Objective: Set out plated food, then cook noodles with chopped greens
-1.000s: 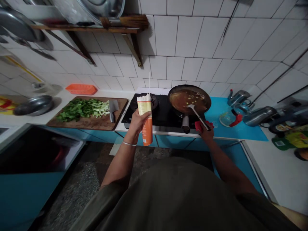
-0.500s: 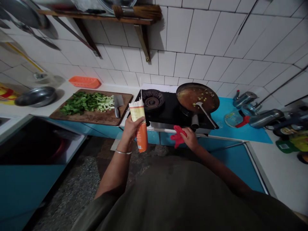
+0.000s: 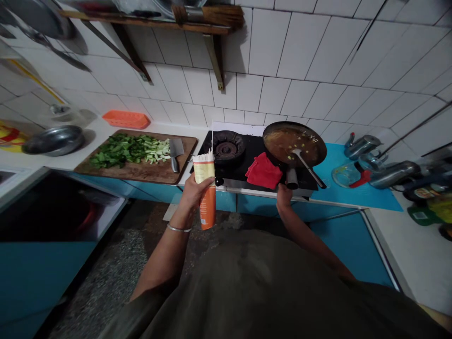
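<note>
Orange noodle packet [image 3: 205, 190] in left grip [image 3: 191, 192]

Two hands work at the desk [image 3: 116, 129]: the left hand [image 3: 192, 194] grips one open noodle packet [image 3: 205, 193], the right hand [image 3: 283, 194] rests by one stove [image 3: 247, 162]. One wok [image 3: 294, 143], one spatula [image 3: 306, 165], one red cloth [image 3: 263, 171], one cutting board [image 3: 141, 169], one cleaver [image 3: 175, 153], one steel bowl [image 3: 52, 140] and one orange tray [image 3: 123, 119] complete the scene.

White tiled wall [image 3: 303, 52], wooden shelf [image 3: 148, 23], blue cabinets [image 3: 42, 268], speckled dark floor [image 3: 116, 278], dim light.
</note>
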Demonstrator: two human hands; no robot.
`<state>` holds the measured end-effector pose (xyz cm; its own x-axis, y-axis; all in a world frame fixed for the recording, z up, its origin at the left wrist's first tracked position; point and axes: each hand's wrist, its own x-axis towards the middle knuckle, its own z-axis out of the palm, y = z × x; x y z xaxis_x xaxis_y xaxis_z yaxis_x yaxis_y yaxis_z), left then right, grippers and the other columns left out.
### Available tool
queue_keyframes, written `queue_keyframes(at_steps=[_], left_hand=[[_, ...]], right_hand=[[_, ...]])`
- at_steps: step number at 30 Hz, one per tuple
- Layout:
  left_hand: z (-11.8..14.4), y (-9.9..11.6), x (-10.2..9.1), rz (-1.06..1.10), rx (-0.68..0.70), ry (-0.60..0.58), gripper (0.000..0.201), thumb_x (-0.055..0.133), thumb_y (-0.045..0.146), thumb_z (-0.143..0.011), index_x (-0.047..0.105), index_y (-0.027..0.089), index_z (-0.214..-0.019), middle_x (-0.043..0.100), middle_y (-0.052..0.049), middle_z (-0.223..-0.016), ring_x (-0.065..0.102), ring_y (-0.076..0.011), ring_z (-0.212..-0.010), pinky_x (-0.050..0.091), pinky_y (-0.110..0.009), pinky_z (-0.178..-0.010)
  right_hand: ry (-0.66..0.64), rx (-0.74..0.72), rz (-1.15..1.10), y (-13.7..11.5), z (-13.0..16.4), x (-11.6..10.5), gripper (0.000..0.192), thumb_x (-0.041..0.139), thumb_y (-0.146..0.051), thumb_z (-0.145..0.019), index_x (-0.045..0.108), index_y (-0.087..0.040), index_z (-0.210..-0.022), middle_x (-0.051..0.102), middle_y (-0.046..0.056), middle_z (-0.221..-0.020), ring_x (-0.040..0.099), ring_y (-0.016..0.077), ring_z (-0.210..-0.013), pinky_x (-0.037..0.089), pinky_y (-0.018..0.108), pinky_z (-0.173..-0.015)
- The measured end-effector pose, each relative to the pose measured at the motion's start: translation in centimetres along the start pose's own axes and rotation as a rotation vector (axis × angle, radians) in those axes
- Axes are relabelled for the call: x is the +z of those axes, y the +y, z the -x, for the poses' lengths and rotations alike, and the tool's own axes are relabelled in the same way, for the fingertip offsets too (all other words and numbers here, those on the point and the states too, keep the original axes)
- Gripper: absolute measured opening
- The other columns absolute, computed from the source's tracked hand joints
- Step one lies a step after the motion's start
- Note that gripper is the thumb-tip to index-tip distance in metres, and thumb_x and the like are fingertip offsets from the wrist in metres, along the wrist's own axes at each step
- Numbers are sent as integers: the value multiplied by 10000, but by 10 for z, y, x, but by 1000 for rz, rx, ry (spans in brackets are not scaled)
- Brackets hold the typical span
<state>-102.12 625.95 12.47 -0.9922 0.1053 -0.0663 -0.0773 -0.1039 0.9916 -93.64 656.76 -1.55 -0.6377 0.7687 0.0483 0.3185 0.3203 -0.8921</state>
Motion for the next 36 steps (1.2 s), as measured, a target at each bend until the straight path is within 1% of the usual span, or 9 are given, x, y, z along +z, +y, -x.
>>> queue_keyframes(at_steps=[2,5,8,13,20,27,32,34,36], left_hand=[[-2,-3,-1,1,2,-3,540,877,362,-500,639,136,-929,671,-16,-788,568,-118,-627,469,-233,-614],[-7,-9,-1,-13,-2,-23,543,879,364,-507,634,134,-933,666,-16,-792,565,-116,-626,465,-232,-613],[-10,-12,2,-44,-12,-49,545,876,371,-511,638,129,-938,672,-26,-791,574,-126,-627,468,-241,-613],[-5,-8,9,-34,-19,-79,541,877,360,-512,650,130,-946,685,-34,-811,589,-133,-641,487,-251,-634],[3,-8,8,-56,-22,-88,534,878,361,-523,667,136,-959,704,-53,-848,616,-152,-677,517,-272,-653],[3,-11,8,-40,-40,-112,549,881,375,-525,654,132,-961,692,-46,-835,601,-141,-656,505,-264,-639],[0,-12,26,-43,-9,-138,534,874,378,-522,650,133,-941,684,-26,-813,588,-132,-655,488,-258,-646],[0,-10,38,-30,-1,-173,539,870,386,-523,653,131,-946,695,-35,-835,600,-143,-680,498,-272,-676],[1,-7,49,-18,9,-227,549,868,391,-529,661,131,-966,709,-47,-865,615,-155,-709,510,-286,-707]], right_hand=[[-16,-213,264,-5,7,0,528,360,-382,-919,593,-92,-1294,613,206,-1284,552,265,-1232,431,420,-1052],[-197,-494,559,-18,5,11,598,471,-384,-920,489,-117,-1454,355,162,-1573,256,282,-1479,215,442,-1201],[-304,-376,753,-23,-11,28,697,460,-507,-949,351,-172,-1551,181,130,-1649,74,317,-1528,103,519,-1213],[-355,-111,850,-24,-29,58,779,337,-689,-938,271,-254,-1581,79,100,-1672,-17,356,-1527,20,610,-1186],[-516,-201,911,-46,-38,82,761,344,-657,-948,218,-275,-1594,39,70,-1678,-9,341,-1528,35,571,-1200],[-452,-256,899,-31,-16,64,592,398,-424,-986,344,-274,-1556,143,45,-1668,60,289,-1535,81,475,-1224],[-504,-300,829,-37,-4,58,625,501,-410,-952,374,-248,-1542,165,70,-1661,67,312,-1534,72,502,-1224],[-504,-301,685,-49,7,52,601,526,-391,-934,443,-212,-1502,261,101,-1631,158,308,-1520,127,504,-1220],[-482,-277,386,-69,21,39,537,483,-419,-944,534,-183,-1423,453,138,-1518,387,280,-1420,311,458,-1159]])
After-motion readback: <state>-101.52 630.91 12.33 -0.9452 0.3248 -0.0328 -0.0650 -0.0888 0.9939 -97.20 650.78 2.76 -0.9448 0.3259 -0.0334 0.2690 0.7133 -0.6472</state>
